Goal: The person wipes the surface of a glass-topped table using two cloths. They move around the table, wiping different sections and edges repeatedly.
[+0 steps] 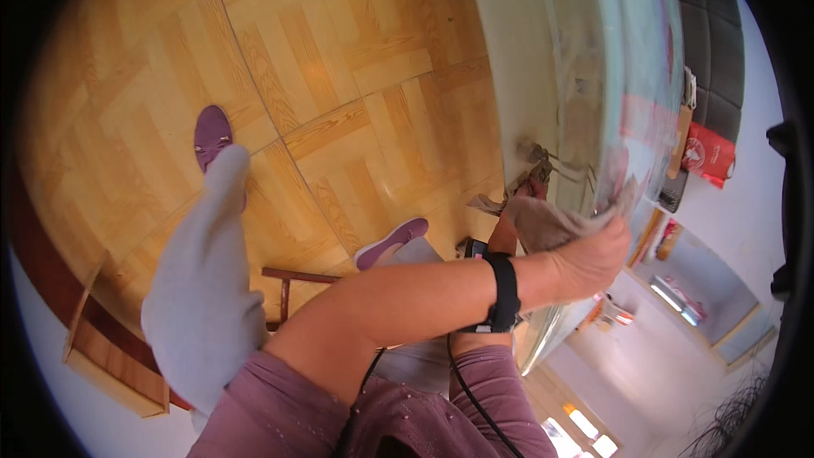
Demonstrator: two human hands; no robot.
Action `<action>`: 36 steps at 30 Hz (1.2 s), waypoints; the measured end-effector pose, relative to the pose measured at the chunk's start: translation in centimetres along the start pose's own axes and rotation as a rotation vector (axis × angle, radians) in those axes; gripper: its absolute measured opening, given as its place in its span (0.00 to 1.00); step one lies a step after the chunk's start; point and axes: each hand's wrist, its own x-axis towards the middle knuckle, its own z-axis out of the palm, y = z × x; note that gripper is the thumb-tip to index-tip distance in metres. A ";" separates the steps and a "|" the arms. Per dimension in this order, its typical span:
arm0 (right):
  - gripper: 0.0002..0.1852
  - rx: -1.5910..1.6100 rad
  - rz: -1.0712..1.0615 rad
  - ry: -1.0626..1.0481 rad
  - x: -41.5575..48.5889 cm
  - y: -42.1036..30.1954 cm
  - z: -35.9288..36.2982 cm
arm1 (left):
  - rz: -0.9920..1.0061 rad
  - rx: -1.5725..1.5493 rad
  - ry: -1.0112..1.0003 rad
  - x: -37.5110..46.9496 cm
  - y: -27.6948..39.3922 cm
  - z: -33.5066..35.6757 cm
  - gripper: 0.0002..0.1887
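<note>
My left hand (594, 257) is closed on a grey-brown cloth (548, 221), beside the blurred edge of a glass-sided case or counter (572, 76). A black band is on the left wrist. My right hand (531, 191) is farther up the picture, beyond the left forearm, close to the cloth and the lower glass side. It is partly hidden and small, so its grip is unclear. Another piece of cloth (488, 205) shows next to it. Dark shapes on the glass beside that hand may be reflections.
Wood-patterned floor tiles (318, 76) lie under my purple shoes (213, 133). A dark red stool or chair frame (299, 277) is near my legs. Beyond the glass are a black padded seat or panel (715, 44) and a red bag (709, 154). A wooden box (117, 372) is lower left.
</note>
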 end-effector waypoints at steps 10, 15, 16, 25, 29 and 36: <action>0.19 0.348 -0.028 -0.019 2.3 -0.1 1.5 | 0.076 0.633 -0.154 0.5 2.9 1.8 0.16; 0.16 0.178 -0.064 -0.123 1.5 3.0 -0.8 | 0.093 0.091 -0.097 0.1 2.1 0.5 0.16; 0.16 0.167 -0.065 -0.113 1.4 3.4 -1.3 | 0.128 0.120 -0.129 0.1 1.7 0.0 0.17; 0.15 0.155 -0.090 -0.060 2.8 3.7 -1.9 | 0.163 0.198 -0.127 -0.9 -0.9 -2.6 0.17; 0.15 0.149 -0.098 -0.053 3.0 3.4 -1.6 | 0.114 0.240 -0.096 -0.9 -0.3 -1.9 0.17; 0.14 0.142 -0.149 -0.018 0.0 2.5 -0.8 | 0.074 0.241 -0.082 -0.5 0.8 -0.9 0.17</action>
